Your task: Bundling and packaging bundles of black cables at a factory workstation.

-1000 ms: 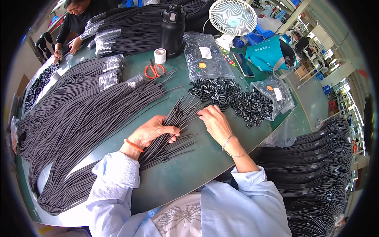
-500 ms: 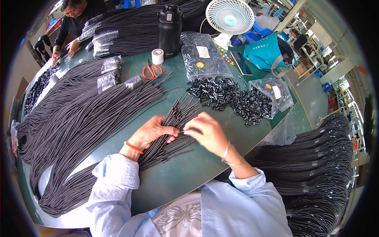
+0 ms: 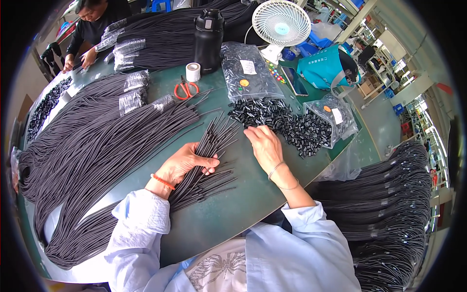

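My left hand [image 3: 186,163] is closed round a bundle of thin black cords [image 3: 214,136], with the cord ends fanning out past my thumb. More cord ends [image 3: 209,187] lie on the table beneath that hand. To the right, my right hand [image 3: 265,148] is at the near edge of a heap of small black tubes [image 3: 287,119]. Its fingers are pressed together, pointing at the heap. Whatever may be between the fingertips is hidden or too small to make out.
Long bundles of black cord [image 3: 97,131] cover the left of the green table [image 3: 233,219]. Red-handled scissors [image 3: 186,89], a tape roll [image 3: 193,72], a black flask [image 3: 209,41], a fan [image 3: 281,24] and bags of tubes [image 3: 250,73] stand beyond. A co-worker [image 3: 97,22] works far left.
My right hand has left the cord ends by my left hand and moved up and right to the tube heap. The left hand keeps its hold on the cords.
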A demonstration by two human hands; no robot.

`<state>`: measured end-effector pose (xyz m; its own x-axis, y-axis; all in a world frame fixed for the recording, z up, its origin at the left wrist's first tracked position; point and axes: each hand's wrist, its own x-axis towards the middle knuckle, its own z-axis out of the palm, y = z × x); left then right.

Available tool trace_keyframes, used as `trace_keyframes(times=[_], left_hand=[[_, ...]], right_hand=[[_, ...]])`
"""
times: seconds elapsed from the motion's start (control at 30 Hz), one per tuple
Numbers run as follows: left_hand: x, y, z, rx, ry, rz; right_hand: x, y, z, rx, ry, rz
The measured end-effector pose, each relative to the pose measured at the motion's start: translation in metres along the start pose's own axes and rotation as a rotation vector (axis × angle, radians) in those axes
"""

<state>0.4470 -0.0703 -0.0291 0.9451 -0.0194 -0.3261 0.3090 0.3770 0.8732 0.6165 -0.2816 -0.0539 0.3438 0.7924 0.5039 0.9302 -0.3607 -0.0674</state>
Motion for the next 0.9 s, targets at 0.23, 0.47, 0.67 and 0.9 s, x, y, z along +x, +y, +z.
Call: trace_keyframes(times=[0.23, 0.47, 0.67, 0.9], left_hand=[[0.002, -0.001, -0.003, 0.011, -0.003, 0.003], [0.001, -0.001, -0.003, 0.044, 0.002, -0.009], [0.002, -0.004, -0.003, 0.044, 0.04, 0.009], [-0.001, 0.001, -0.004, -0.116, -0.003, -0.082]], right_hand=[[-0.009, -0.03, -0.007, 0.596, -0.092, 0.222], [-0.002, -0.045, -0.024, 0.965, -0.267, 0.298], [-0.013, -0.105, -0.035, 0.455, -0.086, -0.278], [-0.022, -0.052, -0.032, 0.376, 0.003, 0.074]])
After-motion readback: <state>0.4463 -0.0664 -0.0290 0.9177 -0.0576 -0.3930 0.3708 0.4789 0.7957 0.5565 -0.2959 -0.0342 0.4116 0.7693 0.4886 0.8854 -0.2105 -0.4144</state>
